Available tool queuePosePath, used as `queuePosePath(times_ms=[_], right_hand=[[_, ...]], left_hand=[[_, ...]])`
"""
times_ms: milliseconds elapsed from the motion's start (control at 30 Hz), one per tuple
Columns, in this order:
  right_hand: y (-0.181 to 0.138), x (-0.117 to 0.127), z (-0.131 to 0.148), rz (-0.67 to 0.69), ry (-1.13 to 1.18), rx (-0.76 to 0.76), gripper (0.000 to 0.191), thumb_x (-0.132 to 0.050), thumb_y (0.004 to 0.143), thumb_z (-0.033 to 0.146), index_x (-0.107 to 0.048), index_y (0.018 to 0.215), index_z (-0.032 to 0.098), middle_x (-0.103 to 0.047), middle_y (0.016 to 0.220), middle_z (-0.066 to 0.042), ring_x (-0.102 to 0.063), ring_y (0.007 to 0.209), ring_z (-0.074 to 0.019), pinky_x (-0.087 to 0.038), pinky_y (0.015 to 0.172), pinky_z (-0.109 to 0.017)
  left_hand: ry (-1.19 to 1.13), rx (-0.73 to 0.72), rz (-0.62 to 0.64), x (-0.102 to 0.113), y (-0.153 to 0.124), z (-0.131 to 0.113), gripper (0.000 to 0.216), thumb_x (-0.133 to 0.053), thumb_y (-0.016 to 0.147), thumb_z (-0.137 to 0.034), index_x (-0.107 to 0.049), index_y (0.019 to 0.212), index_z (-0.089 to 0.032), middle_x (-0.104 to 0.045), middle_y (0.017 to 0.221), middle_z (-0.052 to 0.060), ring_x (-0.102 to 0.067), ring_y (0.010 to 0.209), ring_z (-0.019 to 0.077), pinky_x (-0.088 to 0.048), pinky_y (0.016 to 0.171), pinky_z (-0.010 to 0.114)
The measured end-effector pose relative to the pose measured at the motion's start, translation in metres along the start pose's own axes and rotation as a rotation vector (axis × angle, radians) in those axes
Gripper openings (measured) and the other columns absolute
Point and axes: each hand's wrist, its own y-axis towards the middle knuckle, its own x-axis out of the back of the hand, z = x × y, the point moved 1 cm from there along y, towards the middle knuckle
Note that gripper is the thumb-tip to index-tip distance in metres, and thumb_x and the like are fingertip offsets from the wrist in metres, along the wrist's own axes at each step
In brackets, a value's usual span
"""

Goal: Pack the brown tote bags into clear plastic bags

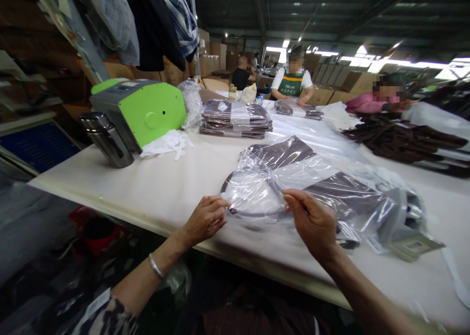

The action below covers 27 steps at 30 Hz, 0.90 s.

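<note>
A clear plastic bag (pixel 257 190) with a folded dark brown garment (pixel 284 151) inside lies near the front edge of the table. My left hand (pixel 208 216) pinches the bag's near left edge between thumb and fingers. At the near right edge, my right hand (pixel 312 220) grips the plastic with its thumb against the index finger. A curved dark edge shows through the film between the hands. Close by on the right lies another dark brown piece under clear plastic (pixel 341 190), beside a grey tape dispenser (pixel 411 227).
On the pale table (pixel 172 188) stand a steel flask (pixel 108 139), a green machine (pixel 154 112) and a white cloth (pixel 167 144). Bagged garments (pixel 237 119) are stacked behind. A co-worker in a green apron (pixel 293 83) handles a bag; dark garments (pixel 407 139) lie right.
</note>
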Motion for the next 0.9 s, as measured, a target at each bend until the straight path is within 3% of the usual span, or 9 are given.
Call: queuePosePath(times_ms=[167,300,433,567,733,833,900], right_hand=[[0.020,-0.006,-0.051,-0.008,-0.126,-0.091,0.027,-0.055,0.095,0.042,-0.072,0.099,0.022,-0.076,0.087,-0.001,-0.065,0.057,-0.0118,-0.051,0.061,-0.023],[0.034,-0.027,-0.097,0.123,-0.286,-0.165,0.028,-0.052,0.096,0.040,-0.074,0.101,0.024,-0.077,0.098,-0.002,-0.070,0.070,-0.0153,-0.049,0.069,-0.025],[0.037,-0.053,-0.127,0.263,-0.424,-0.260,0.026,-0.053,0.096,0.037,-0.074,0.106,0.027,-0.076,0.103,-0.001,-0.071,0.084,-0.0188,-0.046,0.073,-0.026],[0.028,-0.069,-0.146,0.373,-0.500,-0.323,0.027,-0.050,0.098,0.039,-0.074,0.107,0.029,-0.077,0.102,-0.001,-0.071,0.088,-0.0195,-0.044,0.073,-0.025],[0.018,-0.073,-0.156,0.361,-0.512,-0.388,0.027,-0.051,0.097,0.039,-0.074,0.106,0.029,-0.077,0.097,-0.002,-0.070,0.086,-0.0196,-0.042,0.071,-0.026],[0.019,-0.072,-0.156,0.369,-0.511,-0.405,0.027,-0.052,0.096,0.041,-0.074,0.104,0.030,-0.077,0.093,-0.002,-0.069,0.083,-0.0195,-0.040,0.068,-0.027],[0.021,-0.072,-0.154,0.382,-0.520,-0.418,0.026,-0.052,0.096,0.041,-0.074,0.102,0.030,-0.077,0.090,-0.002,-0.069,0.081,-0.0196,-0.038,0.066,-0.027]], left_hand=[[-0.148,0.219,-0.049,-0.007,0.015,0.008,0.019,-0.051,0.095,-0.029,-0.057,0.079,-0.021,-0.067,0.086,0.003,-0.059,0.091,0.0183,-0.043,0.088,0.035],[0.032,0.380,-0.006,-0.017,0.026,0.012,0.016,-0.047,0.096,-0.027,-0.056,0.084,-0.020,-0.064,0.079,0.002,-0.058,0.081,0.0198,-0.042,0.082,0.037],[0.171,0.426,-0.026,-0.024,0.028,0.007,0.017,-0.044,0.097,-0.024,-0.053,0.083,-0.021,-0.065,0.082,0.003,-0.059,0.080,0.0208,-0.042,0.077,0.036],[0.146,0.457,-0.067,-0.028,0.024,0.007,0.015,-0.046,0.095,-0.025,-0.053,0.082,-0.022,-0.065,0.080,0.002,-0.061,0.078,0.0212,-0.043,0.075,0.036],[0.088,0.521,-0.123,-0.022,0.023,0.009,0.005,-0.055,0.090,-0.027,-0.054,0.093,-0.023,-0.065,0.077,0.000,-0.061,0.076,0.0226,-0.044,0.075,0.038],[0.126,0.444,-0.171,-0.012,0.041,0.002,0.008,-0.057,0.088,-0.024,-0.056,0.096,-0.023,-0.065,0.088,0.003,-0.060,0.085,0.0244,-0.042,0.076,0.039],[0.130,0.376,-0.139,-0.011,0.066,-0.005,0.007,-0.058,0.088,-0.021,-0.057,0.095,-0.023,-0.066,0.094,0.004,-0.059,0.090,0.0246,-0.041,0.079,0.040]])
